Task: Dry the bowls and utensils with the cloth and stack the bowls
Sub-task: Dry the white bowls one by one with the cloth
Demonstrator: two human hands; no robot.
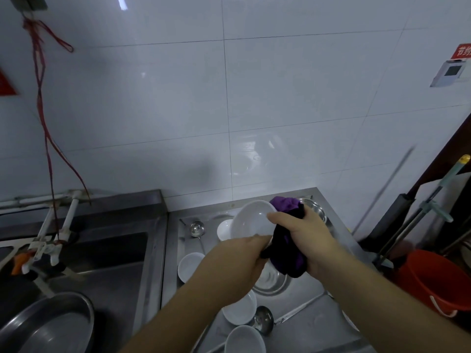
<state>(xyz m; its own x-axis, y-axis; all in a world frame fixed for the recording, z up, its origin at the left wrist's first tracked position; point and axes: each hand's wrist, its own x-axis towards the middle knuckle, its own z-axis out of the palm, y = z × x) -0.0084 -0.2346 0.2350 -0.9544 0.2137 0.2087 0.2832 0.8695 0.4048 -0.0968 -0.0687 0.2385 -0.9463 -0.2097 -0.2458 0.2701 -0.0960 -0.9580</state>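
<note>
The left hand (244, 253) grips the near rim of a white bowl (254, 220), holding it tilted above the steel surface (305, 289), its hollow turned toward the right hand. The right hand (305, 235) has its fingers (277, 219) curled round a dark purple cloth (288, 253), pressing it against the bowl's right edge; the cloth bunches over the far rim and hangs below the palm. So the bowl lies just left of the cloth hand and touches it, which suggests wiping is under way and the next sweep would run leftward across the hollow.

Other white bowls sit unstacked on the surface: one at far left (224, 229), one at left (190, 266), two near (240, 310) (244, 340). A ladle (196, 229) lies far left, another (263, 319) near. A steel bowl (314, 211) sits far right, behind the cloth. Stacking looks not yet begun.
</note>
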